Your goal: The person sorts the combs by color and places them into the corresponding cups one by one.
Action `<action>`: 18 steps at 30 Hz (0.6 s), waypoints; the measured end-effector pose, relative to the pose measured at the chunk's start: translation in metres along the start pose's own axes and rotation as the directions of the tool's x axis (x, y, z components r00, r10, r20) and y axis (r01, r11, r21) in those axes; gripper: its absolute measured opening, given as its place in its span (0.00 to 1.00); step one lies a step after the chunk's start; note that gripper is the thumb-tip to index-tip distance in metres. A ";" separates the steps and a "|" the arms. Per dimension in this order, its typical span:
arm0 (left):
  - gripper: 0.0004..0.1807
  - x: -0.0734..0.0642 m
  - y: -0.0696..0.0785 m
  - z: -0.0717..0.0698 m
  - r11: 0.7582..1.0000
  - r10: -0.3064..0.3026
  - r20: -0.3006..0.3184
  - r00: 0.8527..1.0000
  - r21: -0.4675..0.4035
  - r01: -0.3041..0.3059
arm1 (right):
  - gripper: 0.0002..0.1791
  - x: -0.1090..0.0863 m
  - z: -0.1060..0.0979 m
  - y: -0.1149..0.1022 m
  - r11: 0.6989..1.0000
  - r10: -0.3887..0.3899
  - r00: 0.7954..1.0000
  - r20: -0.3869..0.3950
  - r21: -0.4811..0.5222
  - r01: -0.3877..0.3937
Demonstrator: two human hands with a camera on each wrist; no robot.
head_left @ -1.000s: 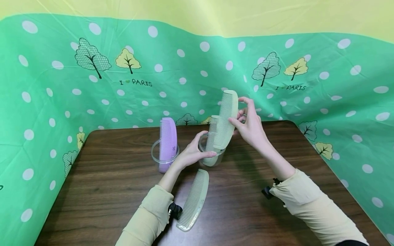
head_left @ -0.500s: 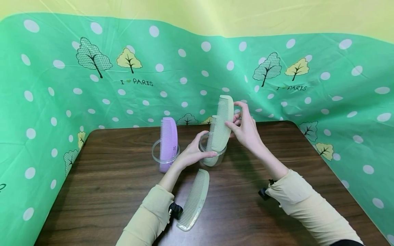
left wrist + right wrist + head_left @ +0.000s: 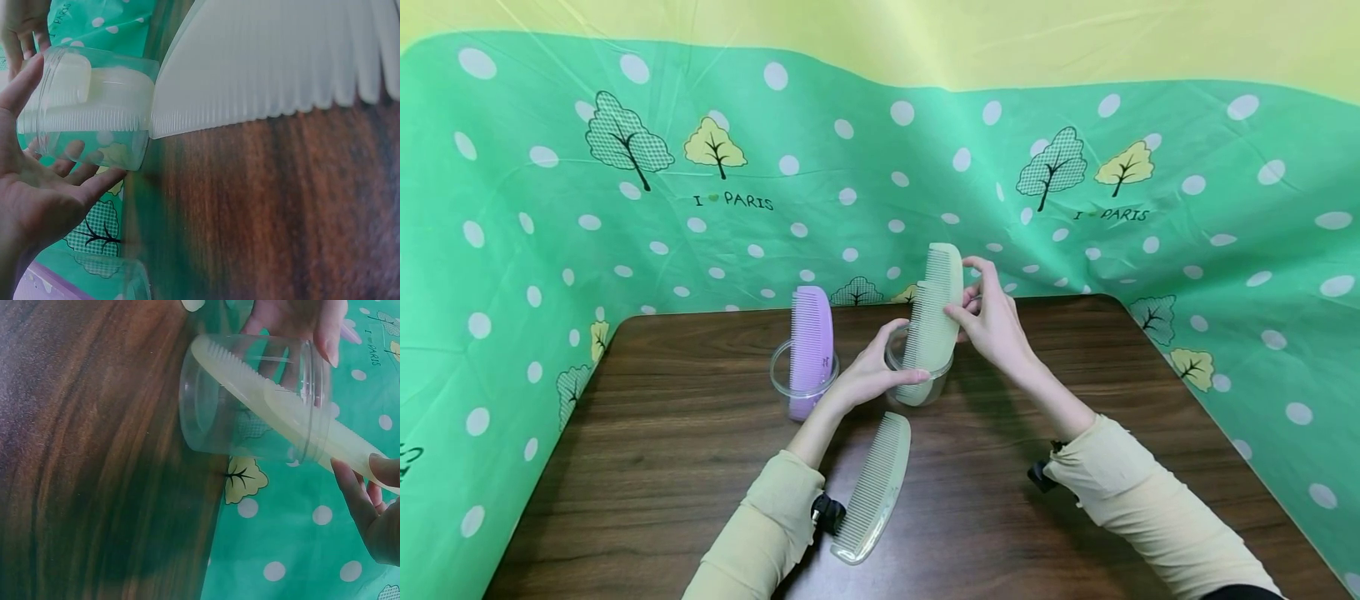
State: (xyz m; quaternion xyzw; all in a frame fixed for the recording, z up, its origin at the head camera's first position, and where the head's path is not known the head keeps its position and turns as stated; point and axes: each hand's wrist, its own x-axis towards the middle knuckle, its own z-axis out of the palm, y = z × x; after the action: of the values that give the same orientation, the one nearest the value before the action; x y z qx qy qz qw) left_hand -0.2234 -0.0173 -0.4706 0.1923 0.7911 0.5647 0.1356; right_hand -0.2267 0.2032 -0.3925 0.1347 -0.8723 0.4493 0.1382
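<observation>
My left hand grips a clear jar round its side, thumb at the rim in the head view. One pale green comb stands in that jar. My right hand pinches a second pale green comb by its spine edge, upright over the first. Its lower end is inside the jar mouth, seen through the clear wall in the right wrist view. A third pale green comb lies on the table just in front of the jar, close by the left wrist.
Left of the held jar, a purple comb stands in another clear jar. Everything sits on a dark wooden table. A green dotted cloth hangs behind and along both sides.
My right hand has moved down and left, lowering its comb into the jar beside the other comb. My left hand has kept its grip on the jar.
</observation>
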 end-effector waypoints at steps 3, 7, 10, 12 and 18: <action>0.52 0.000 -0.001 0.000 1.000 -0.002 -0.001 1.000 0.008 0.002 | 0.39 -0.001 0.002 0.000 1.000 0.009 1.000 0.003 -0.010 -0.009; 0.52 0.001 -0.002 0.001 1.000 0.000 0.000 1.000 0.015 0.000 | 0.39 -0.002 0.005 0.002 0.999 0.002 1.000 0.004 -0.038 -0.002; 0.52 0.002 -0.003 0.001 1.000 0.007 0.000 1.000 0.013 -0.007 | 0.38 -0.002 0.007 0.004 0.998 0.001 1.000 0.006 -0.056 -0.001; 0.52 0.001 -0.003 0.002 1.000 0.010 -0.002 1.000 0.017 -0.010 | 0.38 -0.003 0.008 0.006 0.998 0.001 1.000 0.003 -0.067 0.000; 0.51 0.000 -0.003 0.002 1.000 0.005 -0.009 1.000 0.021 -0.005 | 0.38 -0.006 0.009 0.010 0.986 -0.045 0.999 -0.004 -0.160 0.043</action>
State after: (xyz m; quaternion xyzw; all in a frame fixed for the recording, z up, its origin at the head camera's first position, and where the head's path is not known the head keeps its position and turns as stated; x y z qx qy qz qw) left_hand -0.2233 -0.0160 -0.4742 0.1931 0.7969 0.5577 0.1285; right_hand -0.2262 0.2021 -0.4075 0.1406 -0.9018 0.3751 0.1620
